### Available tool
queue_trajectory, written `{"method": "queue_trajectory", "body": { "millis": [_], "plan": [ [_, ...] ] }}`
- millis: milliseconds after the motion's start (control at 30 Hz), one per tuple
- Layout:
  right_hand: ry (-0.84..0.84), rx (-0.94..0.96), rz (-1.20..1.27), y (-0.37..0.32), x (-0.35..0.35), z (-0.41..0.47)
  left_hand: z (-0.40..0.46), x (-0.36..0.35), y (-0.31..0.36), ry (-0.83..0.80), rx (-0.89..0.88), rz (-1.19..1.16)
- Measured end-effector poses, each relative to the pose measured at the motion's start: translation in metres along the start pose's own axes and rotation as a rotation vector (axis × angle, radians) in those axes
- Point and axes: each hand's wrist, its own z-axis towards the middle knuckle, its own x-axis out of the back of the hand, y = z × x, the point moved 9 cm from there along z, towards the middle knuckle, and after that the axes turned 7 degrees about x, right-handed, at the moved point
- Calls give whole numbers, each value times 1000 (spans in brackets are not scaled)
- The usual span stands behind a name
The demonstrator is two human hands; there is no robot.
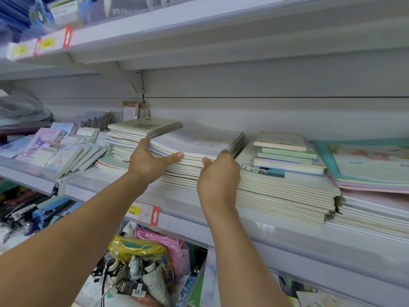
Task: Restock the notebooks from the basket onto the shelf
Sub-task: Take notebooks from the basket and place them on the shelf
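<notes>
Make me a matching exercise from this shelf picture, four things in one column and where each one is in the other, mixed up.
Things:
1. left hand
2. right hand
3. teal-bordered book
4. red arrow tag

Places:
A. on the shelf's front edge, below the hands
B. far right, atop a pile
C. gripping the notebook stack at its left front corner
D. gripping the stack's right front corner

Pairs: 1-C, 2-D, 3-B, 4-A

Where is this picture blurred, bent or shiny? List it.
Head view: the upper shelf's goods at top left are smeared with blur; shelf edges bow from the wide lens; soft glare lies on the top notebook cover held between the left hand and right hand; light is even, with faint shadow under the upper shelf.
</notes>
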Motion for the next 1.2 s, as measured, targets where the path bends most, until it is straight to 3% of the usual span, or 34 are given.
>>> {"method": "queue_trajectory", "body": {
  "millis": [167,233,300,367,433,533,633,733,767,833,900,1067,1200],
  "plan": [
    [40,59,20,-15,10,-11,-14,7,5,-30,-19,34],
    [163,194,40,-41,23,-28,-32,31,6,46,-79,-53],
    [163,420,210,-77,17,-56,-60,71,-7,197,-186,-65],
    [-43,517,408,-98,-21,-91,-92,103,-59,271,-155,-2],
    [-367,468,472,-90,-82,-139,-125,124,-149,230,86,31],
    [-846,330,334,-31,-175,-251,-206,154,-302,143,589,16],
    [-1409,22,87,74,-227,-389,-292,183,-412,172,942,53],
    [-1710,-49,-247,169,-230,-483,-358,180,-482,132,1195,109],
    [-1740,-129,-339,192,-225,-501,-373,175,-495,85,1249,131],
    [-1753,-297,-386,223,-218,-523,-399,175,-514,168,1356,29],
    [-1701,-347,-376,238,-224,-533,-413,175,-515,175,1432,-61],
    [-1569,-280,-372,247,-250,-559,-427,153,-533,71,1481,-346],
    [-1447,-207,-443,253,-259,-570,-435,149,-543,66,1530,-372]
  ]
}}
